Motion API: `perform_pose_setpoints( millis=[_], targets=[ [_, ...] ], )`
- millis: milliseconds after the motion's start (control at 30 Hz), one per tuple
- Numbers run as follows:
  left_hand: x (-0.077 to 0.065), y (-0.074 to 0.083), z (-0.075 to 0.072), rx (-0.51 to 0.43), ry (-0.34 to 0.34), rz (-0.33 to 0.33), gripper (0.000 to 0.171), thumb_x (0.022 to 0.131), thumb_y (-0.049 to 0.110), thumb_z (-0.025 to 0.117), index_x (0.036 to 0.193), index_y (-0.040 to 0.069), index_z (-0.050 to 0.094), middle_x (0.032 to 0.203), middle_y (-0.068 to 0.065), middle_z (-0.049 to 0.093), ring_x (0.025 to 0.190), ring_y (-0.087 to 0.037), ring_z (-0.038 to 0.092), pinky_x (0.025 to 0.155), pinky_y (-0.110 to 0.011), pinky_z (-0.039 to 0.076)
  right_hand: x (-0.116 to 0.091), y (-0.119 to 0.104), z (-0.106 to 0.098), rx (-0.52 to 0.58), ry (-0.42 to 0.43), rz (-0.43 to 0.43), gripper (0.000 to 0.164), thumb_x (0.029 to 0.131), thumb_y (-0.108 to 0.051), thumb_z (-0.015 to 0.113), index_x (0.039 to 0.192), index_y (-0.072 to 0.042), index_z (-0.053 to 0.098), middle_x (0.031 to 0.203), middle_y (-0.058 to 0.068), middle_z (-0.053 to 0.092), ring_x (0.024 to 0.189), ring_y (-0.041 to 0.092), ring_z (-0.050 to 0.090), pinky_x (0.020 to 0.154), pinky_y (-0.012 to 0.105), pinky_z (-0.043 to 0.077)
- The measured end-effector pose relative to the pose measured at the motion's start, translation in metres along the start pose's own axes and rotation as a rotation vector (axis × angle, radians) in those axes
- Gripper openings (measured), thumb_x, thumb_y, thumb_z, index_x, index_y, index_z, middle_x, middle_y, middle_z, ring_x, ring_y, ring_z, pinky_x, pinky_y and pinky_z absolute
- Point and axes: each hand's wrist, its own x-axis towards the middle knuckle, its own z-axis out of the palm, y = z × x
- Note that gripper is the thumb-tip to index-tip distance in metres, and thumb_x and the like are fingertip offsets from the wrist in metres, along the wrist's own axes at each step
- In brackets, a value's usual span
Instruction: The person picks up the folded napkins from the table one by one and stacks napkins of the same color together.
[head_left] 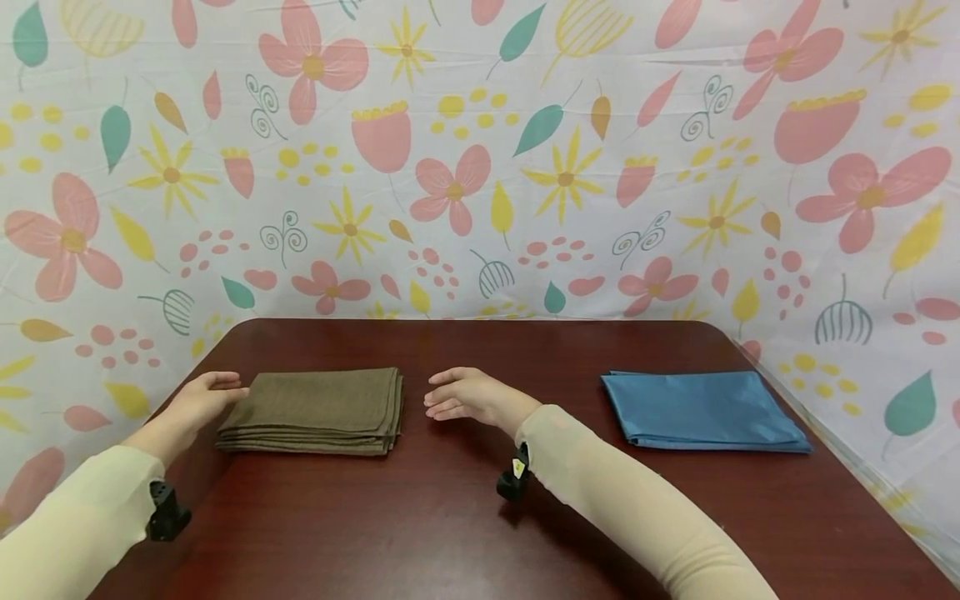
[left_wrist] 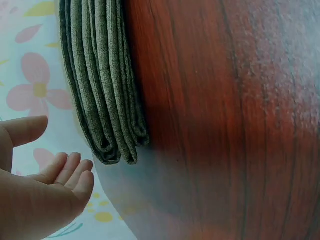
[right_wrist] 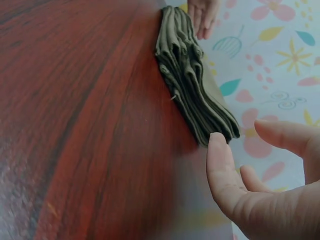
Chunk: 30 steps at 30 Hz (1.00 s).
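A folded olive-brown cloth (head_left: 318, 408) lies flat on the left part of the table, its stacked layers visible along the near edge. Just off its left end is my left hand (head_left: 202, 404), fingers relaxed and thumb apart; the left wrist view shows a gap between those fingers and the cloth (left_wrist: 102, 80). To the cloth's right, my right hand (head_left: 472, 394) hovers above the table with loosely extended fingers. The right wrist view shows the right hand (right_wrist: 270, 195) near the cloth's end (right_wrist: 192, 80), holding nothing. Farther right lies a folded blue cloth (head_left: 701, 410), apart from both hands.
The dark reddish-brown table (head_left: 420, 517) has rounded far corners. A white curtain (head_left: 465, 108) printed with flowers and leaves hangs behind it and along both sides. Each wrist carries a small black camera, such as the left one (head_left: 168, 510).
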Motion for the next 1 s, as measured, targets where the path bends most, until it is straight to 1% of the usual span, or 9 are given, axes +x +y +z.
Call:
perform_pose_setpoints(
  millis=[133, 300, 500, 600, 700, 833, 1000],
  targets=[
    [0.0, 0.005, -0.001, -0.033, -0.003, 0.009, 0.073, 0.103, 0.032, 0.044, 0.152, -0.008, 0.009, 0.155, -0.033, 0.015, 0.141, -0.052, 0.012, 0.111, -0.069, 0.018, -0.001, -0.004, -0.004, 0.002, -0.006, -0.016, 0.052, 0.092, 0.0, 0.061, 0.14, 0.005, 0.042, 0.123, 0.027, 0.062, 0.106, 0.036, 0.067, 0.093, 0.042, 0.055],
    [0.0, 0.013, 0.0, -0.045, -0.013, 0.024, 0.078, 0.102, 0.039, 0.046, 0.153, -0.006, 0.007, 0.156, -0.031, 0.014, 0.142, -0.051, 0.012, 0.111, -0.069, 0.018, -0.004, -0.01, -0.009, 0.009, -0.011, -0.025, 0.055, 0.092, 0.0, 0.061, 0.143, 0.005, 0.039, 0.126, 0.027, 0.06, 0.108, 0.036, 0.066, 0.095, 0.043, 0.054],
    [0.0, 0.021, 0.001, -0.077, -0.016, 0.093, 0.08, 0.102, 0.04, 0.047, 0.153, -0.007, 0.006, 0.155, -0.032, 0.015, 0.141, -0.047, 0.021, 0.114, -0.058, 0.027, -0.006, -0.019, -0.017, 0.036, 0.0, -0.042, 0.053, 0.094, -0.001, 0.059, 0.143, 0.003, 0.04, 0.127, 0.025, 0.059, 0.11, 0.035, 0.065, 0.098, 0.043, 0.052],
    [-0.001, 0.024, 0.003, -0.092, -0.018, 0.119, 0.08, 0.102, 0.041, 0.047, 0.153, -0.005, 0.007, 0.156, -0.031, 0.016, 0.141, -0.045, 0.023, 0.115, -0.055, 0.028, -0.008, -0.024, -0.021, 0.04, 0.006, -0.043, 0.05, 0.095, -0.002, 0.058, 0.142, 0.002, 0.042, 0.126, 0.024, 0.06, 0.111, 0.036, 0.065, 0.099, 0.044, 0.051],
    [-0.002, 0.03, 0.007, -0.128, -0.035, 0.145, 0.079, 0.102, 0.039, 0.048, 0.153, -0.005, 0.008, 0.156, -0.03, 0.016, 0.142, -0.044, 0.022, 0.116, -0.054, 0.026, -0.011, -0.027, -0.026, 0.031, 0.009, -0.042, 0.05, 0.095, -0.003, 0.058, 0.142, 0.001, 0.041, 0.126, 0.024, 0.06, 0.113, 0.036, 0.064, 0.101, 0.044, 0.05],
    [-0.002, 0.041, 0.017, -0.16, -0.071, 0.181, 0.077, 0.101, 0.036, 0.05, 0.154, -0.004, 0.01, 0.156, -0.029, 0.018, 0.143, -0.043, 0.023, 0.116, -0.053, 0.026, -0.015, -0.028, -0.034, 0.014, 0.022, -0.04, 0.049, 0.095, -0.004, 0.058, 0.142, 0.001, 0.041, 0.126, 0.024, 0.06, 0.113, 0.036, 0.064, 0.101, 0.044, 0.05],
    [-0.002, 0.053, 0.026, -0.163, -0.089, 0.214, 0.077, 0.101, 0.038, 0.052, 0.154, -0.002, 0.013, 0.155, -0.029, 0.022, 0.142, -0.043, 0.025, 0.117, -0.053, 0.027, -0.023, -0.029, -0.046, 0.002, 0.034, -0.048, 0.05, 0.096, -0.005, 0.057, 0.143, 0.001, 0.04, 0.128, 0.025, 0.06, 0.115, 0.038, 0.062, 0.102, 0.045, 0.049]
  ],
)
